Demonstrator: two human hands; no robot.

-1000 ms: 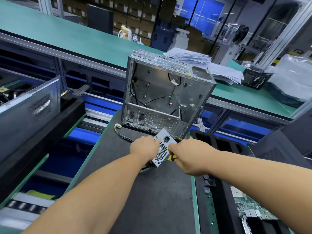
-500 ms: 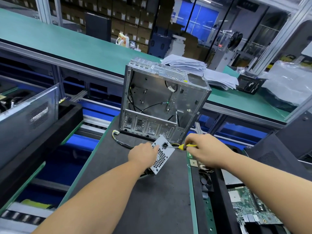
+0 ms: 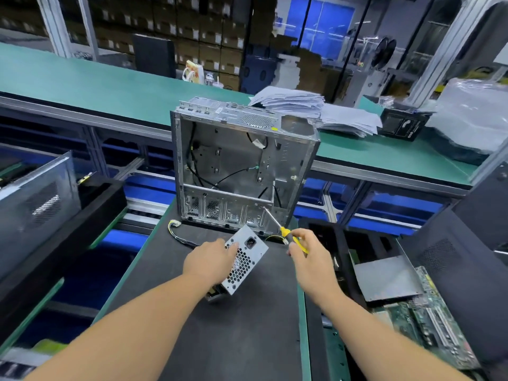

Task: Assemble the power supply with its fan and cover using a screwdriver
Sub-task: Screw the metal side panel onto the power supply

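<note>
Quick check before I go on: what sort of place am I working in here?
Most likely a computer assembly line in a factory. An open, empty PC case stands on the dark work mat, long green benches run across, and stacked cartons fill the back wall.

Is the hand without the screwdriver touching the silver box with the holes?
Touching. The head view shows the left hand lying on the power supply, fingers curled over its edge.
</note>
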